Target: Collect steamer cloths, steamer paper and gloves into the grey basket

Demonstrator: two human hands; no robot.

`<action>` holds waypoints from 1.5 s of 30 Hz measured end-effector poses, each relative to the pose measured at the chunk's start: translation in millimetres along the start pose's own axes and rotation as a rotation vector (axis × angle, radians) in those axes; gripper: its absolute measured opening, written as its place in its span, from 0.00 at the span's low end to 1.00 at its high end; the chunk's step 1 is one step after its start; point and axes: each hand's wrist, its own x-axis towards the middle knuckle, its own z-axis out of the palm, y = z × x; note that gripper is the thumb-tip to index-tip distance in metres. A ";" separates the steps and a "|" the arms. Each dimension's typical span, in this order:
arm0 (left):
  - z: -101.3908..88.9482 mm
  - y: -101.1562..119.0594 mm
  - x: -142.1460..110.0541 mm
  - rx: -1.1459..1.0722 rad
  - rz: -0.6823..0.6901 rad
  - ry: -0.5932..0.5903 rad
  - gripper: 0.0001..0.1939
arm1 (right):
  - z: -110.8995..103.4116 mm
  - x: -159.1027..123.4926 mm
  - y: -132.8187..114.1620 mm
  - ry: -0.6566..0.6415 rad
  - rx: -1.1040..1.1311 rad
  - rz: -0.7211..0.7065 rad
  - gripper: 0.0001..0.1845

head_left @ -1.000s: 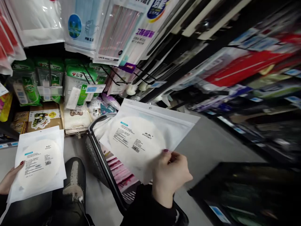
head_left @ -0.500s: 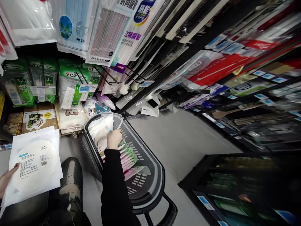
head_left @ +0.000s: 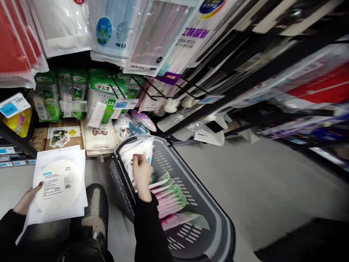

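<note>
My left hand [head_left: 28, 198] holds flat white packets [head_left: 58, 182] by their left edge, above my knee. A round cream disc shows on the front one, with small print and a barcode; more than one sheet edge is visible. My right hand [head_left: 143, 174] is inside the grey shopping basket [head_left: 215, 214], its fingers curled together at the top of a stack of white packets [head_left: 145, 147]. They look pinched on a packet's edge, though the fingertips are partly hidden. Beside this hand, pink and green plastic packets [head_left: 170, 196] stand in a row in the basket.
Power strips in green packaging [head_left: 106, 102] hang on the rack ahead, above a cardboard box [head_left: 65, 136]. Packs of drinking straws [head_left: 160, 36] and a blue mask pack [head_left: 114, 32] hang higher. Grey floor [head_left: 218, 174] lies right of the basket, with more shelving beyond.
The view has swung left, so the shelf and basket sit farther right. My right hand has shifted onto the white packets, its fingers now curled over them. My left hand still holds its packets.
</note>
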 end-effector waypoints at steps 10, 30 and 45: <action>-2.3 -4.6 -2.8 -0.031 0.033 -0.112 0.32 | 114.5 -124.4 -63.7 -0.543 0.373 0.063 0.14; -9.3 -7.1 3.7 0.115 0.042 0.051 0.32 | 100.2 -114.2 -55.2 -0.600 0.582 0.154 0.10; -17.4 -15.9 13.2 0.195 0.053 0.264 0.37 | 39.4 -126.9 -60.2 -0.290 0.361 -0.048 0.10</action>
